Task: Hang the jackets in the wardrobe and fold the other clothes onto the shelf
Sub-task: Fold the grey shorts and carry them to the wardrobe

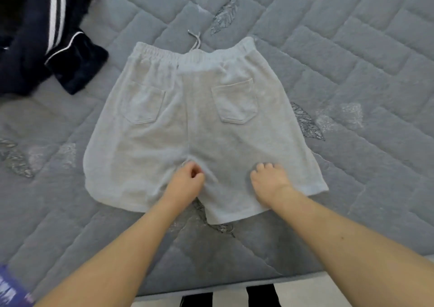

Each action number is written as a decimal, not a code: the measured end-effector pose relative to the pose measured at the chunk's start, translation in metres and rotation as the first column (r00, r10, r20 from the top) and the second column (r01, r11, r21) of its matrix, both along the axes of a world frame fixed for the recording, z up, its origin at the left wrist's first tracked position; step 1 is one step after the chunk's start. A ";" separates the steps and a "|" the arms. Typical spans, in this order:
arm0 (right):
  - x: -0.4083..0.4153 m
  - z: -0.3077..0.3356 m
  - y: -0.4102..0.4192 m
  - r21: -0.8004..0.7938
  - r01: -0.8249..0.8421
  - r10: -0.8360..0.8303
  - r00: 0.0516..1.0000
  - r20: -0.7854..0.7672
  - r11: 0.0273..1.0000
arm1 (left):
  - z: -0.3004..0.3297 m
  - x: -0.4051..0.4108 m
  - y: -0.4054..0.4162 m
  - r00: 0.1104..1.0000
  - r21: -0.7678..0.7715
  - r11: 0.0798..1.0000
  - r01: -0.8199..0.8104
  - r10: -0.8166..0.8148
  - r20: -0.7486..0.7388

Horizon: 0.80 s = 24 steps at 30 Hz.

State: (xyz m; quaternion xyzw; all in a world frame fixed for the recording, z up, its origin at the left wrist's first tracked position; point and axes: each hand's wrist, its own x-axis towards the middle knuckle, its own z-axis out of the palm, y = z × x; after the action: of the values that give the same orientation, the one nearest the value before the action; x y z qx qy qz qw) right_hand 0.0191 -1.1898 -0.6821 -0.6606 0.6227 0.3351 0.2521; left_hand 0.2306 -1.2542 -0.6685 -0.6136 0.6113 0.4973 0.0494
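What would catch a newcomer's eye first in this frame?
The pale grey shorts spread flat, back pockets up, in the middle of the grey quilted bed cover, waistband away from the person. Both bare hands are on its near part: the left hand with curled fingers at the crotch seam, the right hand on the right leg. A dark navy garment with white stripes lies crumpled at the far left.

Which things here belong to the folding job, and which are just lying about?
Job:
- grey shorts, spread flat, back pockets up
- dark navy garment with white stripes, heaped at upper left
- left hand and right hand, both on the shorts

Lying about:
- quilted grey bed cover
- purple item, lower left corner, unclear
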 end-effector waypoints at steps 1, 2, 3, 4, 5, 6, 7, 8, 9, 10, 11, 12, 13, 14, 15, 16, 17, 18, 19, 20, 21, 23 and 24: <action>0.021 0.000 -0.007 -0.032 0.073 -0.068 0.988 0.138 0.997 | 0.002 0.022 -0.009 0.988 -0.168 0.978 -0.126 0.139 0.070; 0.046 0.001 -0.015 -0.013 0.150 -0.142 0.959 0.244 0.989 | 0.002 0.048 -0.017 0.953 -0.315 0.928 -0.198 0.258 0.160; 0.066 0.001 -0.020 0.049 0.263 -0.264 0.908 0.325 0.964 | -0.001 0.069 -0.023 0.900 -0.406 0.880 -0.246 0.363 0.243; 0.087 0.000 -0.024 0.116 0.391 -0.404 0.826 0.392 0.913 | -0.003 0.090 -0.027 0.828 -0.440 0.838 -0.322 0.475 0.299; 0.109 -0.001 -0.028 0.171 0.524 -0.540 0.716 0.442 0.834 | -0.005 0.113 -0.032 0.750 -0.428 0.797 -0.426 0.576 0.325; 0.130 -0.003 -0.032 0.211 0.638 -0.650 0.603 0.463 0.741 | -0.008 0.132 -0.037 0.684 -0.377 0.757 -0.534 0.649 0.333; 0.149 -0.006 -0.034 0.217 0.717 -0.714 0.515 0.474 0.662 | -0.012 0.149 -0.041 0.645 -0.311 0.724 -0.616 0.690 0.328; 0.165 -0.009 -0.035 0.212 0.752 -0.740 0.480 0.472 0.624 | -0.016 0.163 -0.045 0.635 -0.242 0.709 -0.662 0.703 0.320; 0.181 -0.012 -0.033 0.206 0.770 -0.755 0.469 0.459 0.604 | -0.020 0.174 -0.047 0.637 -0.194 0.699 -0.688 0.710 0.300; 0.195 -0.014 -0.032 0.206 0.794 -0.781 0.450 0.433 0.572 | -0.025 0.182 -0.050 0.632 -0.177 0.685 -0.707 0.724 0.275; 0.207 -0.016 -0.030 0.222 0.831 -0.820 0.393 0.416 0.511 | -0.028 0.189 -0.053 0.618 -0.179 0.661 -0.728 0.747 0.243; 0.216 -0.017 -0.028 0.248 0.874 -0.865 0.301 0.403 0.419 | -0.031 0.194 -0.056 0.606 -0.173 0.639 -0.749 0.767 0.210; 0.222 -0.018 -0.028 0.260 0.911 -0.898 0.203 0.391 0.320 | -0.033 0.199 -0.059 0.604 -0.144 0.625 -0.767 0.780 0.166; 0.226 -0.018 -0.029 0.251 0.939 -0.909 0.118 0.400 0.233 | -0.034 0.202 -0.064 0.612 -0.090 0.619 -0.780 0.785 0.092; 0.228 -0.017 -0.031 0.214 0.959 -0.895 0.076 0.440 0.187 | -0.034 0.205 -0.070 0.617 -0.025 0.616 -0.787 0.787 -0.004; 0.227 -0.017 -0.032 0.173 0.972 -0.865 0.056 0.498 0.162 | -0.034 0.207 -0.074 0.618 0.034 0.623 -0.782 0.781 -0.093; 0.226 -0.016 -0.033 0.149 0.978 -0.822 0.034 0.568 0.144 | -0.031 0.209 -0.078 0.621 0.068 0.637 -0.768 0.766 -0.165; 0.223 -0.014 -0.034 0.162 0.979 -0.780 -0.003 0.626 0.127 | -0.030 0.210 -0.082 0.619 0.086 0.647 -0.758 0.754 -0.219; 0.221 -0.013 -0.033 0.228 0.970 -0.737 -0.096 0.669 0.081 | -0.029 0.211 -0.085 0.625 0.086 0.658 -0.749 0.743 -0.239; 0.221 -0.010 -0.033 0.338 0.941 -0.698 -0.234 0.677 0.013 | -0.027 0.213 -0.087 0.630 0.088 0.661 -0.745 0.741 -0.231; 0.221 -0.007 -0.032 0.473 0.879 -0.643 -0.400 0.653 -0.065 | -0.025 0.216 -0.089 0.637 0.102 0.665 -0.740 0.742 -0.208; 0.226 -0.002 -0.029 0.623 0.755 -0.542 -0.617 0.571 -0.204 | -0.022 0.222 -0.090 0.685 0.137 0.695 -0.706 0.719 -0.116; 0.230 -0.002 -0.025 0.630 0.727 -0.517 -0.663 0.541 -0.273 | -0.021 0.223 -0.092 0.735 0.161 0.736 -0.657 0.674 -0.081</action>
State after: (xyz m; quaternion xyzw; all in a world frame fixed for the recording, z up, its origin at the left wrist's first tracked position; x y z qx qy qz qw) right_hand 0.2490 -1.2149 -0.6838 0.0496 0.6904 -0.4400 0.5720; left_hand 0.4539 -1.3464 -0.6898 -0.7528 0.3215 0.5581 -0.1357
